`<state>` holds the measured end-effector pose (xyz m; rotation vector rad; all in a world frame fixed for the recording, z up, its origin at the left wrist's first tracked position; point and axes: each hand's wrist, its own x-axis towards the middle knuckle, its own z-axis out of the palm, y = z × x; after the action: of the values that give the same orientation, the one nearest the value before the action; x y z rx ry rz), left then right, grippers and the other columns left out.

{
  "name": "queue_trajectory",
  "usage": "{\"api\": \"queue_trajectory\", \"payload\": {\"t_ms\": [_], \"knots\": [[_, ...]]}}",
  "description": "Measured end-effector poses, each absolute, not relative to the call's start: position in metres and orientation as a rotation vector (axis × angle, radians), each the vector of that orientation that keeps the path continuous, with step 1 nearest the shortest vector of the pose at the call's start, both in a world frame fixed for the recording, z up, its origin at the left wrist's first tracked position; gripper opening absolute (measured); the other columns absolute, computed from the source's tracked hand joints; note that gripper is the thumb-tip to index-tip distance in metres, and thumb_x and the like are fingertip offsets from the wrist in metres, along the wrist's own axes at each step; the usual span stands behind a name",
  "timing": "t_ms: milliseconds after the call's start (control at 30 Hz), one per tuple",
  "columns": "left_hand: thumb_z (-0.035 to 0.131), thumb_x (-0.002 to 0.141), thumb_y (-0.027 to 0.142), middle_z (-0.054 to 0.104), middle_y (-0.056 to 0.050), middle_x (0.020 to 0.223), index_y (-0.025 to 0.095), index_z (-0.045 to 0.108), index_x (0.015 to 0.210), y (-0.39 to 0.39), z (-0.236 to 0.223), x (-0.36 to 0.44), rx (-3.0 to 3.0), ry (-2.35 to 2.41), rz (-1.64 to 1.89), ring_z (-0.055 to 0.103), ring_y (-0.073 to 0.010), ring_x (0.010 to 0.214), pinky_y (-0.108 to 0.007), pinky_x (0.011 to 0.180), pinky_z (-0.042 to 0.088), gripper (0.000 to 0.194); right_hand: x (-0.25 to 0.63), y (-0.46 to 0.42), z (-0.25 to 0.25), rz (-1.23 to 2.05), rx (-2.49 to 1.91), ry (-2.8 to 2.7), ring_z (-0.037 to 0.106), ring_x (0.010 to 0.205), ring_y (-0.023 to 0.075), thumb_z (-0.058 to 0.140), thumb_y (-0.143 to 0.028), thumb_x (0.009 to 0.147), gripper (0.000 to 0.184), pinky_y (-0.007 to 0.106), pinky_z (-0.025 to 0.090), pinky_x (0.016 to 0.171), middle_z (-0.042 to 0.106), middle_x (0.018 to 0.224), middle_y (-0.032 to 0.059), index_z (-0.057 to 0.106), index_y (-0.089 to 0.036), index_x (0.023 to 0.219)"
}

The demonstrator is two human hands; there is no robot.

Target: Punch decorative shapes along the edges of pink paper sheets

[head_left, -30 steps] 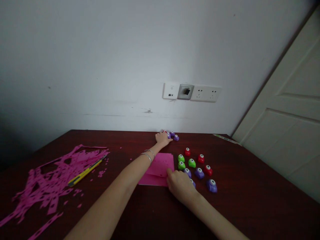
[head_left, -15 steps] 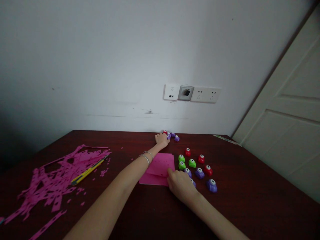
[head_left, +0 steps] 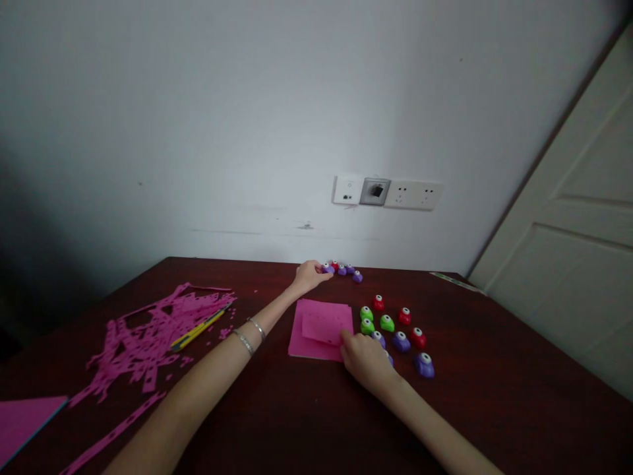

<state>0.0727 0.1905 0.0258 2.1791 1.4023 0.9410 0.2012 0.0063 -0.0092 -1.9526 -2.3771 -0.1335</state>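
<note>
At the back of the table my left hand (head_left: 309, 276), with two bracelets at the wrist, has its fingers and thumb around a purple craft punch (head_left: 327, 268). More purple and red punches stand just right of it. My right hand (head_left: 368, 361) is closed at the right edge of a small pink paper sheet (head_left: 324, 326), which lies on a larger pink stack (head_left: 299, 346). Tiny marks or holes show on the small sheet. Beside the right hand stand several punches: green (head_left: 387, 323), red (head_left: 418, 338) and purple (head_left: 424, 365). One purple punch is partly hidden behind that hand.
Punched pink paper scraps (head_left: 143, 343) cover the left side, with a yellow cutter knife (head_left: 200, 330) and small bits among them. Another pink sheet (head_left: 30, 422) lies at the lower left. A wall with sockets (head_left: 413, 195) bounds the table's back; a white door (head_left: 578, 244) stands right.
My left hand has shifted slightly left, and a purple punch now shows at its fingertips. The view has turned a little left, bringing the lower-left pink sheet into sight. My right hand stays on the paper.
</note>
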Motion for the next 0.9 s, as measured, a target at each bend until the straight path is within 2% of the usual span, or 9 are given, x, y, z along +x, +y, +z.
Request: {"api": "queue_trajectory", "payload": {"t_ms": [167, 367, 533, 767, 900], "knots": [[0.065, 0.061, 0.047, 0.064, -0.002, 0.066, 0.014, 0.067, 0.073, 0.16, 0.048, 0.036, 2.168, 1.181, 0.962, 0.056, -0.0136, 0.063, -0.023, 0.057, 0.037, 0.036, 0.202, 0.005, -0.011, -0.126, -1.952, -2.376, 0.066, 0.07, 0.022, 0.039, -0.015, 0.085, 0.02, 0.025, 0.041, 0.056, 0.068, 0.076, 0.0101, 0.058, -0.014, 0.09], [0.069, 0.061, 0.035, 0.067, -0.004, 0.075, 0.013, 0.064, 0.079, 0.114, 0.068, 0.009, 2.139, 0.993, 0.838, 0.059, -0.0143, 0.07, -0.024, 0.062, 0.042, 0.028, 0.202, 0.002, -0.011, -0.159, -1.934, -2.367, 0.066, 0.069, 0.022, 0.039, -0.016, 0.085, 0.02, 0.025, 0.041, 0.056, 0.068, 0.076, 0.0112, 0.058, -0.013, 0.09], [0.069, 0.063, 0.037, 0.066, -0.003, 0.078, 0.016, 0.066, 0.077, 0.091, 0.061, -0.001, 2.338, 0.995, 0.717, 0.058, -0.0148, 0.074, -0.026, 0.069, 0.042, 0.026, 0.201, 0.0, -0.009, -0.15, -1.946, -2.363, 0.066, 0.07, 0.0221, 0.039, -0.016, 0.085, 0.021, 0.025, 0.041, 0.057, 0.068, 0.077, 0.0113, 0.058, -0.013, 0.091], [0.069, 0.065, 0.039, 0.063, -0.003, 0.081, 0.016, 0.066, 0.079, 0.084, 0.046, 0.001, 2.459, 0.998, 0.603, 0.055, -0.015, 0.077, -0.026, 0.071, 0.04, 0.027, 0.201, 0.002, -0.009, -0.078, -1.952, -2.345, 0.065, 0.072, 0.022, 0.038, -0.017, 0.085, 0.022, 0.026, 0.042, 0.06, 0.067, 0.078, 0.0119, 0.059, -0.013, 0.09], [0.069, 0.064, 0.042, 0.061, -0.002, 0.079, 0.016, 0.065, 0.079, 0.084, 0.037, 0.005, 2.495, 0.991, 0.613, 0.053, -0.0144, 0.075, -0.025, 0.069, 0.039, 0.031, 0.203, 0.008, -0.008, 0.103, -1.861, -2.196, 0.065, 0.074, 0.0218, 0.04, -0.018, 0.084, 0.024, 0.028, 0.044, 0.065, 0.067, 0.077, 0.0119, 0.062, -0.011, 0.092]]}}
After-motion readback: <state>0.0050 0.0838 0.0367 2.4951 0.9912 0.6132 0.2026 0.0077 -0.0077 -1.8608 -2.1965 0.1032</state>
